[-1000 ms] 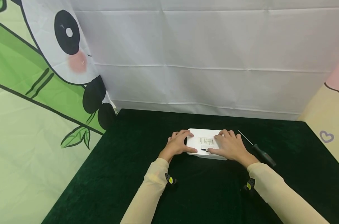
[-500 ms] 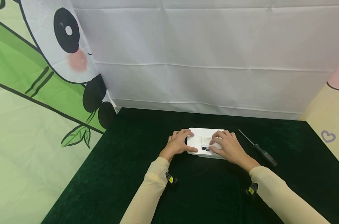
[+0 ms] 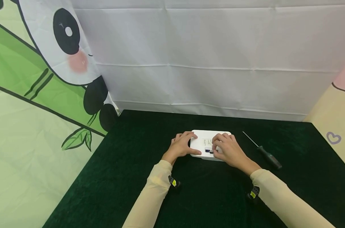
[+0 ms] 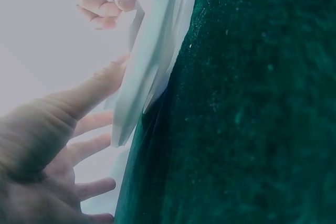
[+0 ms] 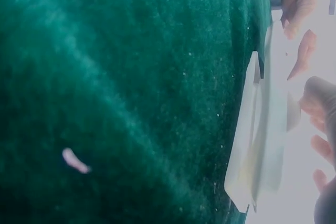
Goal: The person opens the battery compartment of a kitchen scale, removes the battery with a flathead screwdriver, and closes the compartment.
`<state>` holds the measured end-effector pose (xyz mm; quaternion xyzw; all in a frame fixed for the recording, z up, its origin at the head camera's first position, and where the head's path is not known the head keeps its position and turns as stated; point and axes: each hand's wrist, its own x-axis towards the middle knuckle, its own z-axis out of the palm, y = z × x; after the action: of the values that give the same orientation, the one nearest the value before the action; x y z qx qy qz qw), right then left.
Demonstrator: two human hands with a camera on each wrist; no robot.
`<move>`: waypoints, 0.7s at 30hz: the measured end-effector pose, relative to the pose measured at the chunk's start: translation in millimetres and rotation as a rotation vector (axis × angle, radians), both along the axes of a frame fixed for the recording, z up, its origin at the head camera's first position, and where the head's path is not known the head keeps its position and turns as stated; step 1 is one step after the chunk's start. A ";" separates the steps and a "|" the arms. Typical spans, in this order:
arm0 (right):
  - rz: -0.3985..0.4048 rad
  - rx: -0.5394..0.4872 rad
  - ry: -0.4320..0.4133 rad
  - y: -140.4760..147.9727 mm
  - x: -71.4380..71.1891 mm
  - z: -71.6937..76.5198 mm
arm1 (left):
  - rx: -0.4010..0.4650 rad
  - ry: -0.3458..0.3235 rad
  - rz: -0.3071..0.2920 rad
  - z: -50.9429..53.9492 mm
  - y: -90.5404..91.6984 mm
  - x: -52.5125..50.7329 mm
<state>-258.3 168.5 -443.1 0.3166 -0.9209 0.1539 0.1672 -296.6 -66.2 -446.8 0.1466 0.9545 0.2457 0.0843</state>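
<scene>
On the dark green cloth lies a flat white device (image 3: 199, 143), with printed text and a small dark opening (image 3: 208, 150) on its upper face. My left hand (image 3: 180, 146) rests at its left end, fingers spread and thumb along the near edge. In the left wrist view, the left thumb (image 4: 102, 85) touches the device's rim. My right hand (image 3: 228, 149) is over the right half, thumb and fingertips drawn together on a small white cover (image 4: 136, 24) that stands up from the face. The right hand hides part of the opening.
A screwdriver (image 3: 270, 158) with a black handle and a thin metal shaft lies to the right of the right hand. White cloth (image 3: 206, 53) hangs behind the table's far edge, and a printed panda cloth (image 3: 67, 41) hangs at the left.
My right hand has slid left from the device's right end, its fingers closing together by the opening. More of the dark opening shows. The left hand and screwdriver have stayed put.
</scene>
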 end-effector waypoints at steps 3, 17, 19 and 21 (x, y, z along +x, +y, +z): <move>0.000 -0.004 0.010 -0.5 0.0 -1.4 | 0.001 -0.001 0.002 0.9 1.0 0.7; -0.005 -0.049 0.059 11.2 6.1 -1.4 | 0.017 0.003 -0.010 1.5 0.1 1.6; -0.027 -0.052 0.087 17.5 7.1 -1.0 | 0.018 0.007 -0.014 1.0 0.0 1.4; -0.049 -0.059 0.112 25.3 8.5 -0.3 | 0.015 0.011 -0.015 0.5 -0.2 1.2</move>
<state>-249.8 193.8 -443.4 0.2972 -0.9126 0.1588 0.2316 -295.4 -66.4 -446.3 0.1558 0.9519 0.2514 0.0797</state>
